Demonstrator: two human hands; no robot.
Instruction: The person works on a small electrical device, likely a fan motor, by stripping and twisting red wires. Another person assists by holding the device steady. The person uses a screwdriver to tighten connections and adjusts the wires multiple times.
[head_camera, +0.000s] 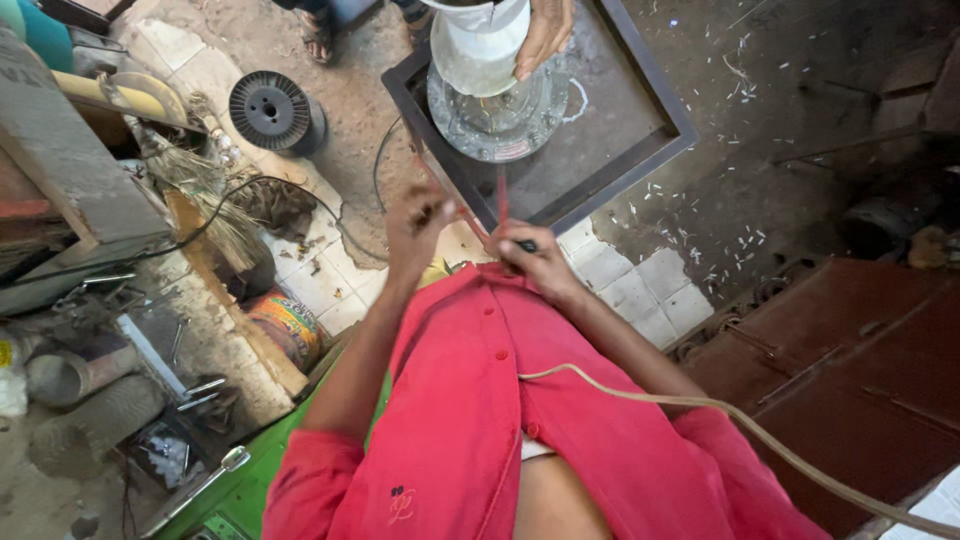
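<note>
We look down over a red shirt (470, 420) at our two hands, held close together in the middle of the view, just near the near edge of a dark square tray (640, 130). Between them run thin red wires (502, 195), straight and taut, which go up from our hands toward a round glass-like part (497, 125) that stands in the tray. Our left hand (418, 228) has its fingers pressed together and pinches one red wire that goes slanting to the far left. Our right hand (540, 262) is closed around a small dark tool (526, 245), from which the other red wire rises almost upright. On top of the round part sits a white cylinder body (482, 45), and another person's hand (545, 35) rests on its right side, at the far edge of the view. The tray has a grey flat bottom and dark raised walls; inside we see only the round part with the white body on it. On the ground to the far left lies a black empty spool (272, 110). A beige cord (720, 410) crosses the shirt and goes to the near right.
</note>
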